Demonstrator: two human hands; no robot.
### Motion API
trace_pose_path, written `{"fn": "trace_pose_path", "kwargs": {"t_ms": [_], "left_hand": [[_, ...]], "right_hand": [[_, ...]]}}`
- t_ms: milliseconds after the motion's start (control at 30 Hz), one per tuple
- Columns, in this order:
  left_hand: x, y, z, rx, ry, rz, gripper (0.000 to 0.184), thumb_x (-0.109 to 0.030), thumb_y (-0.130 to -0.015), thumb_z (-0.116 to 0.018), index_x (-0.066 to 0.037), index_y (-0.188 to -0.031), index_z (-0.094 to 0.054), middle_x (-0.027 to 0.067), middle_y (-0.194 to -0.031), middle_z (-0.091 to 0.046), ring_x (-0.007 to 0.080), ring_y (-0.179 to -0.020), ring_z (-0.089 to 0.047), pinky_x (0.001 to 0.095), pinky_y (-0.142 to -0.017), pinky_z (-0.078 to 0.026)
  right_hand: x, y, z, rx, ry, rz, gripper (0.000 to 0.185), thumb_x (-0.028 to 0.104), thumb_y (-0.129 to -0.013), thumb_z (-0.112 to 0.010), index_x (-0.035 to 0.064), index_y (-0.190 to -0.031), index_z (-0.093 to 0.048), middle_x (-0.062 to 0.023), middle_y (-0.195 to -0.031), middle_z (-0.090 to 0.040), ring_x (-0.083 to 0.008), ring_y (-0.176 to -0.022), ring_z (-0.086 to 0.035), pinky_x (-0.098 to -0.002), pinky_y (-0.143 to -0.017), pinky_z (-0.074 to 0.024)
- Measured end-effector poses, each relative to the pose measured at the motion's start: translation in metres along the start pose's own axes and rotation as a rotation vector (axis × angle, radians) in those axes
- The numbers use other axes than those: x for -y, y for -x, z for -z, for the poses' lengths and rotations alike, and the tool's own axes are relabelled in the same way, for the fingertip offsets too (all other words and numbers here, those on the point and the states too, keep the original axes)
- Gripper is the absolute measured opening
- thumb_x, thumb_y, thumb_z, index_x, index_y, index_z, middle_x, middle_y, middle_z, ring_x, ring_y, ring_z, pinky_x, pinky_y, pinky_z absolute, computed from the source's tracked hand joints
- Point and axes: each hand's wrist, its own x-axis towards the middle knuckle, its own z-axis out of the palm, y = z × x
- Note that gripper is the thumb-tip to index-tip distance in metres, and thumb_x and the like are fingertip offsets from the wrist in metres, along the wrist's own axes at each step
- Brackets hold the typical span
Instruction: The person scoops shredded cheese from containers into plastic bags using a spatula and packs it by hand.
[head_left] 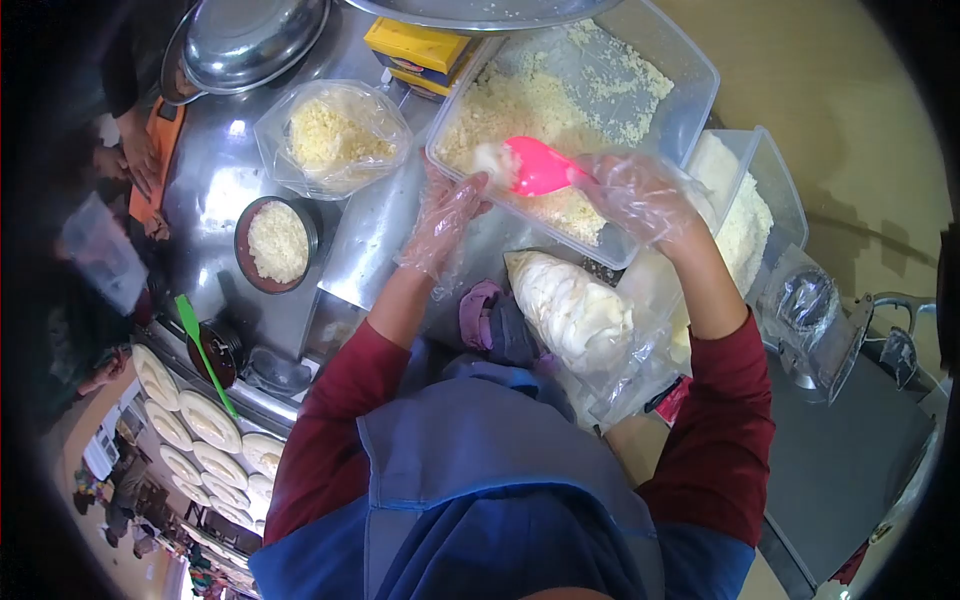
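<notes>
My right hand (640, 195), in a clear plastic glove, is closed around the handle of a pink spatula (540, 165). White, soft-looking stuff clings to the spatula's tip, over the near left part of a clear plastic bin (700, 90). Pale grated shreds (530, 100), perhaps cheese, lie in that bin. My left hand (445, 215), also gloved, grips the bin's near left corner, its thumb on the rim. Close below the bin lies a plastic piping bag (570, 310) filled with white cream.
A bag of yellowish shreds (340, 140), a bowl of white shreds (278, 240) and a yellow box (415, 50) stand leftward. Another tub (750, 220) holds white shreds on the right. Several oval pale pieces (210, 420) lie lower left. Another person's hand (140, 155) touches an orange object.
</notes>
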Motion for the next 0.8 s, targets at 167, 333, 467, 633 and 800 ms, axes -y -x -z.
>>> {"fn": "trace_pose_path", "kwargs": {"t_ms": [167,333,467,633,800], "left_hand": [[-0.005,0.004,-0.009,-0.076,0.056,0.001,0.060,-0.023,-0.095,-0.055,-0.009,-0.144,-0.024,0.0093,-0.136,-0.044,0.0227,-0.120,-0.048,0.0401,-0.098,-0.042],[-0.008,0.002,-0.010,-0.039,0.020,0.009,0.060,-0.025,-0.094,-0.056,-0.008,-0.143,-0.026,0.0098,-0.135,-0.044,0.0250,-0.118,-0.051,0.0416,-0.097,-0.043],[-0.014,0.007,0.006,-0.087,-0.016,0.099,0.059,-0.026,-0.095,-0.056,-0.007,-0.142,-0.027,0.0115,-0.135,-0.045,0.0270,-0.116,-0.053,0.0416,-0.095,-0.044],[-0.051,0.048,0.007,-0.159,-0.206,-0.041,0.048,-0.025,-0.097,-0.051,-0.004,-0.137,-0.036,0.0121,-0.130,-0.050,0.0246,-0.110,-0.056,0.0360,-0.089,-0.046],[-0.075,0.063,-0.004,-0.025,-0.627,-0.205,0.026,-0.017,-0.096,-0.053,-0.001,-0.116,-0.058,0.0098,-0.098,-0.066,0.0147,-0.081,-0.061,0.0267,-0.074,-0.047]], "right_hand": [[0.017,-0.019,0.022,0.003,0.664,0.028,0.020,0.022,-0.089,-0.065,0.0039,-0.080,-0.065,-0.0042,-0.066,-0.057,-0.0124,-0.057,-0.050,-0.0281,-0.057,-0.0453],[0.035,-0.034,0.001,0.077,0.414,-0.122,0.036,0.037,-0.094,-0.055,0.0093,-0.115,-0.065,-0.0038,-0.076,-0.064,-0.0149,-0.069,-0.060,-0.0272,-0.067,-0.0513],[0.023,-0.037,-0.001,0.328,0.656,-0.186,0.038,0.037,-0.094,-0.053,0.0105,-0.119,-0.063,-0.0053,-0.085,-0.067,-0.0151,-0.070,-0.062,-0.0253,-0.065,-0.0532],[0.007,-0.025,0.013,0.122,0.264,-0.149,0.037,0.036,-0.095,-0.052,0.0085,-0.117,-0.064,-0.0093,-0.093,-0.065,-0.0184,-0.085,-0.061,-0.0289,-0.081,-0.0503],[0.035,-0.027,-0.004,0.269,0.549,-0.052,0.036,0.034,-0.095,-0.050,0.0072,-0.115,-0.063,-0.0113,-0.086,-0.064,-0.0220,-0.076,-0.061,-0.0355,-0.070,-0.0504]]}}
